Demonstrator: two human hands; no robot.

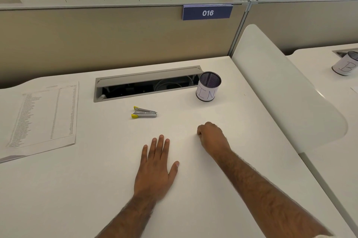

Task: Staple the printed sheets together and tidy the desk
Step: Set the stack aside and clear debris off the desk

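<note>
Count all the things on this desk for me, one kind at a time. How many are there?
Paper stacks: 1, the printed sheets
Staplers: 1, the stapler
Cups: 1, the mesh cup
Hands: 2, the left hand lying flat and the right hand curled
Total: 5

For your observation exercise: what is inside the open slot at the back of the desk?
Pale cables coil inside the slot. Its raised flap and deep shadow hide the rest.
</note>
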